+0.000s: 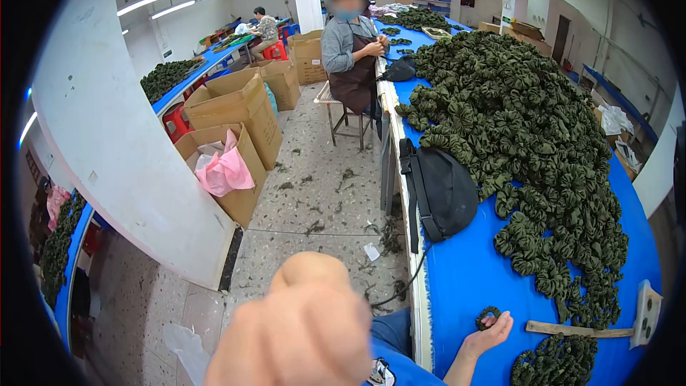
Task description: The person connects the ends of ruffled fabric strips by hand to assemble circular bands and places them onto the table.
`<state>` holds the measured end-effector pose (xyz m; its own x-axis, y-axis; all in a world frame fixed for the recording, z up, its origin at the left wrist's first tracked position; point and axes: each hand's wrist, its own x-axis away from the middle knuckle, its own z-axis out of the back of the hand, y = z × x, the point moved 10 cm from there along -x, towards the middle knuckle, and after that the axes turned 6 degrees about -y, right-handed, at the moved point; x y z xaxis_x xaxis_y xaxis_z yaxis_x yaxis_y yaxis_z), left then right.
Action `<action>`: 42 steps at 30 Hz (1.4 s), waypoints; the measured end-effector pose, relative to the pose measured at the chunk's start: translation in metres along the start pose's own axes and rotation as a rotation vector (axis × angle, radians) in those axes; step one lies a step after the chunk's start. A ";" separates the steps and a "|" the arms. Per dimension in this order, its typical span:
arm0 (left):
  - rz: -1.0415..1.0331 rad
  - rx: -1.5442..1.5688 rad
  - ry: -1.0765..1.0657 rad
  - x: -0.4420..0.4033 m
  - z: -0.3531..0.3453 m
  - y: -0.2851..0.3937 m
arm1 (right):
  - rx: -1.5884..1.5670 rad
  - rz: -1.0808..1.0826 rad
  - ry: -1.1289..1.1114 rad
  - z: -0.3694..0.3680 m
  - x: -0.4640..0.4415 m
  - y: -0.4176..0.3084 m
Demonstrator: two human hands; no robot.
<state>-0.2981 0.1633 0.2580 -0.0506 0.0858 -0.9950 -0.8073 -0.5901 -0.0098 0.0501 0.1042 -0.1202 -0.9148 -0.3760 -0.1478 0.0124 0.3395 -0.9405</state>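
Note:
Close to the camera, my left hand (293, 329) is raised, large and blurred. Its fingers look curled into a fist, and anything inside them is hidden. Over the blue tabletop (464, 279), my right hand (494, 332) holds a dark green scrunchie (489, 314) in its bent fingers. A smaller heap of scrunchies (554, 363) lies to the right of that hand. Beyond it a wooden strip (579, 329) reaches across to a white tray (647, 314). A very large pile of dark green scrunchies (514, 107) covers much of the table.
A black bag (444, 189) with a strap rests on the table's left edge. Farther back, a person in an apron (350, 57) sits on a stool beside the table. Cardboard boxes (239, 111) and a white pillar (136, 129) stand left of the aisle. Scraps litter the floor (307, 186).

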 end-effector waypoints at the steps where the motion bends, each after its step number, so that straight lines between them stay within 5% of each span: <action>1: -0.051 0.012 -0.065 -0.004 -0.002 0.007 | 0.002 -0.021 0.014 -0.004 0.002 -0.006; 5: -0.279 0.066 -0.289 -0.011 -0.001 0.024 | -0.097 0.056 -0.047 -0.054 0.003 -0.089; 7: -0.342 0.083 -0.354 -0.010 -0.001 0.031 | 0.023 0.578 -0.380 -0.103 0.008 -0.172; 13: -0.023 0.187 -0.359 -0.015 -0.003 0.038 | -0.531 0.695 -1.146 -0.183 0.068 -0.320; 17: 0.198 0.260 -0.360 -0.009 -0.002 0.039 | -0.534 0.713 -1.434 -0.203 0.096 -0.333; 24: 0.377 -0.070 -0.129 -0.011 0.043 0.027 | -0.364 0.736 -1.607 -0.224 0.103 -0.334; 30: 0.411 0.015 -0.278 -0.001 0.030 0.026 | -0.402 0.752 -1.869 -0.225 0.125 -0.311; 37: 0.435 -0.098 -0.360 0.028 0.058 0.008 | -0.523 0.649 -1.536 -0.195 0.076 -0.242; 38: 0.515 -0.380 -0.334 0.039 0.084 -0.010 | -0.436 0.537 -1.372 -0.198 0.062 -0.214; 40: 0.693 -0.850 -0.186 0.056 0.136 -0.030 | -0.378 -0.147 -0.839 -0.190 0.019 -0.132; 42: 0.830 -0.849 0.206 0.084 0.193 -0.051 | -0.412 -0.278 -0.618 -0.171 0.004 -0.093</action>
<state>-0.3752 0.3555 0.1943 -0.2140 -0.6541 -0.7255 0.0747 -0.7515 0.6555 -0.0235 0.2184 0.0192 -0.4710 -0.8635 -0.1803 -0.4447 0.4089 -0.7969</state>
